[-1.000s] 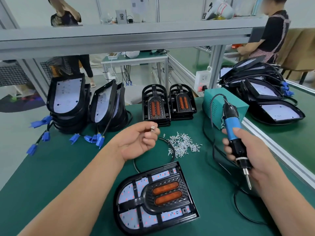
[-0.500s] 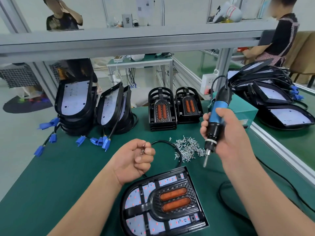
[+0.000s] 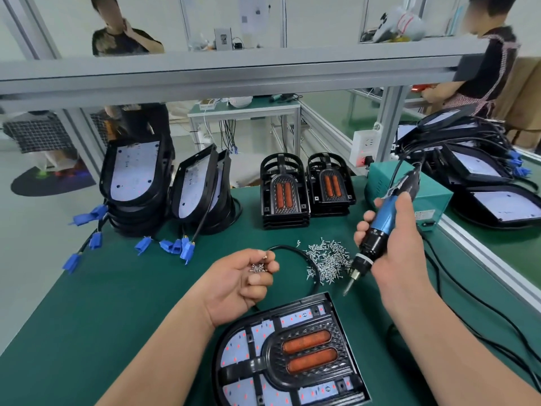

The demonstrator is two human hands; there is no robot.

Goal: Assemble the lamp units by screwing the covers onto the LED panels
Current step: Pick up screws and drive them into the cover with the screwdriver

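Observation:
A lamp unit lies flat on the green mat in front of me, its black cover with two orange lenses laid over the white LED panel. My left hand hovers just beyond it, palm up, fingers curled around a few small screws. My right hand grips a blue and black electric screwdriver, its bit pointing down-left near the lamp's far right corner. A loose pile of screws lies on the mat between my hands.
Two stacks of LED panels with blue connectors stand at the back left. Two stacks of covers sit behind the screws. A teal power box stands at the right, more lamps beyond the rail. People stand behind the frame.
My right hand has raised the screwdriver from low at the right and swung it in over the screw pile, bit angled down-left. My left hand has drawn back toward the lamp, still holding screws.

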